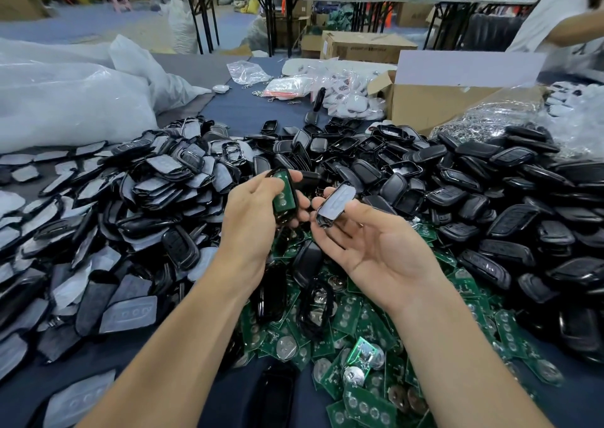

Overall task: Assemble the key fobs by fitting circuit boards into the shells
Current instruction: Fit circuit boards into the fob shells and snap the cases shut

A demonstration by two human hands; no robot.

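Head view is showing both bare hands raised over the middle of the tabletop [248, 110], which is covered in dark blue cloth. The left hand [256, 215] is curling its fingers and thumb round a glossy black shell [281, 219]. A flat green circuit board [282, 198] is lying inside it, with round silvery pads facing up. The right hand [379, 247] is lying palm up, thumb and forefinger pinching a second shell half [336, 203] by its lower end while the other fingers are resting loose. This half is black-rimmed with a matte grey rubbery face. The two pieces are sitting just beside each other; whether they are touching cannot be told.

Loose green boards [359, 346], many carrying shiny coin cells, are lying heaped toward the near edge beneath the wrists. Grey-faced halves [114, 205] are lying piled toward the left edge, and smooth rounded black shells [490, 198] toward the right edge. A brown cardboard box [434, 104] is standing at the far right corner, and crinkled translucent plastic bags [65, 100] are slumping at the far left.
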